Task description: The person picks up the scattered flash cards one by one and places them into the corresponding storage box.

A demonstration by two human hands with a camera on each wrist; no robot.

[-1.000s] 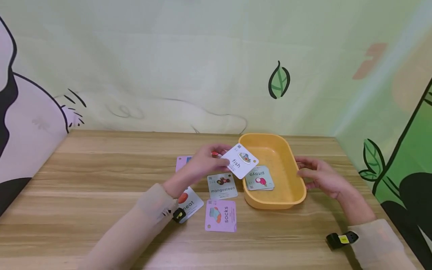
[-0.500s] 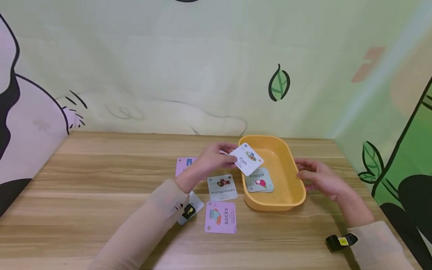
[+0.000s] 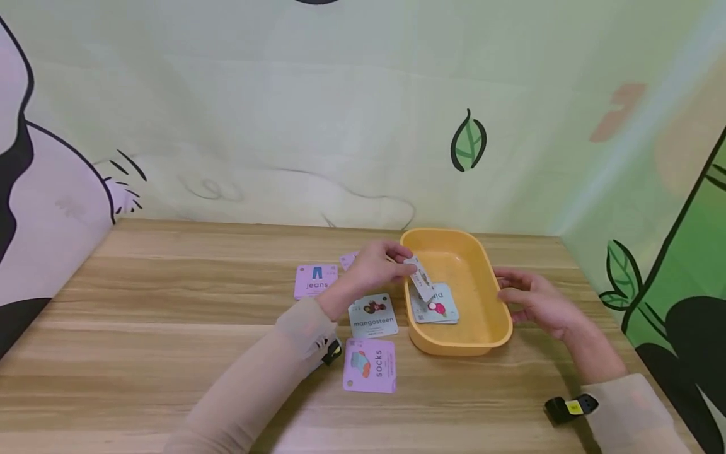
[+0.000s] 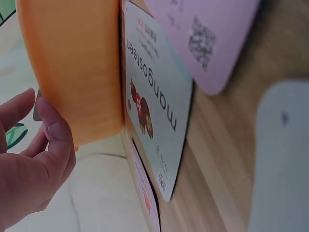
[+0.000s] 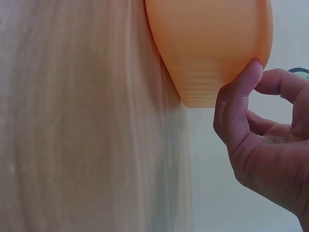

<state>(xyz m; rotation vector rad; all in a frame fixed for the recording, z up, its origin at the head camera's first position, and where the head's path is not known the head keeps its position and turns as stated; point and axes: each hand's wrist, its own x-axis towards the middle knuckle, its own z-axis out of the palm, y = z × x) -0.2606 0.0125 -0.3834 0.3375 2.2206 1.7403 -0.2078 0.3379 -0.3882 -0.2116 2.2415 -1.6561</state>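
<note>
My left hand (image 3: 383,268) pinches the fish flashcard (image 3: 421,279) between thumb and fingertips, just inside the left rim of the yellow plastic bin (image 3: 499,315). The card is tilted steeply, its lower corner overlapping the pitaya card (image 3: 439,310) in the bin. In the left wrist view, only a dark sliver of the held card shows at the fingertips; the bin wall (image 4: 77,67) hides the rest. My right hand (image 3: 535,299) rests its fingertips against the bin's right side; the right wrist view shows the thumb and bent fingers (image 5: 236,106) at the rim.
Left of the bin lie a mangosteen card (image 3: 374,325), a purple socks card (image 3: 368,373) and a jeans card (image 3: 309,289). Another purple card (image 3: 347,260) peeks out behind my left hand. A card under my left wrist is mostly covered. A printed backdrop (image 3: 255,126) rises behind the table.
My left hand has moved right with the fish card, from over the bin's left rim to inside it, and the card has turned steeper. The jeans card is now uncovered. My right hand stays put.
</note>
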